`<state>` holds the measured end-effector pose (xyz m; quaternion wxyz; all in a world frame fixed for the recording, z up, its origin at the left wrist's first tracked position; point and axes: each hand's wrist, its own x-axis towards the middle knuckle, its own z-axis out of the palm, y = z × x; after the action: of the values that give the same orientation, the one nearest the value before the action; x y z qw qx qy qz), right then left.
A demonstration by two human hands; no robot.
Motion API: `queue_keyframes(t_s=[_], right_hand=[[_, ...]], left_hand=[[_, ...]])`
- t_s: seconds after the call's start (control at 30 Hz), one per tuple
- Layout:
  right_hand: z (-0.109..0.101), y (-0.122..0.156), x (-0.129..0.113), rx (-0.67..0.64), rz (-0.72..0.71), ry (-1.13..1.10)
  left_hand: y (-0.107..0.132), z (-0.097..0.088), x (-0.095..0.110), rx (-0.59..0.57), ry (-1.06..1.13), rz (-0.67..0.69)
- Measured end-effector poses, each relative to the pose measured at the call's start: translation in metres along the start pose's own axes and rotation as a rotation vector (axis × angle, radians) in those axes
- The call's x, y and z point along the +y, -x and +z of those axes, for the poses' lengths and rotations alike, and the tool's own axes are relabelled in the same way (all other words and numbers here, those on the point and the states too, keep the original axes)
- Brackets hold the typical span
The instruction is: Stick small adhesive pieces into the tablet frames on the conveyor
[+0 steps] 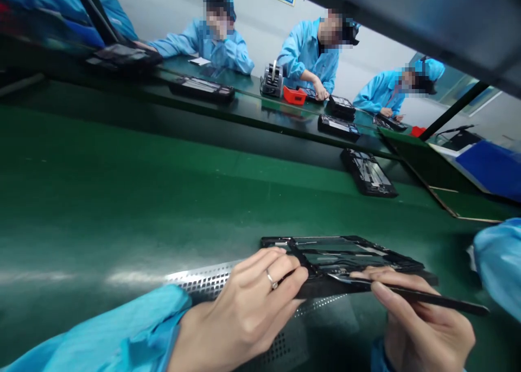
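Head view: left hand (248, 307) has bent fingers on the near-left edge of a flat black device (350, 252), can't tell if it grips; right hand (427, 326) pinches a slim black tool (448, 300), silver tip at the device's near edge. Device sits over green table (163, 198), perforated sheet (207, 281) just beside it.

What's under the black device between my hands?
A perforated sheet shows beside it on the green table. The black device and your left hand block the view, so what's directly underneath can't be seen.
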<state>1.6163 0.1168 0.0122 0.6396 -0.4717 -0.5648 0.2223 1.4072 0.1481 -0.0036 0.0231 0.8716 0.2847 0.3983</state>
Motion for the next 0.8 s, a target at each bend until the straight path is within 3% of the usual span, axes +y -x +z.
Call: queue_keyframes(t_s=[0.33,0.8], right_hand=[[-0.003,-0.003,-0.002,-0.099,0.007,-0.002],[-0.006,-0.002,-0.001,-0.044,0.072,0.006]], left_hand=[[0.000,0.000,0.002,-0.016,0.034,-0.039],[0.001,0.001,0.002,-0.026,0.031,-0.040]])
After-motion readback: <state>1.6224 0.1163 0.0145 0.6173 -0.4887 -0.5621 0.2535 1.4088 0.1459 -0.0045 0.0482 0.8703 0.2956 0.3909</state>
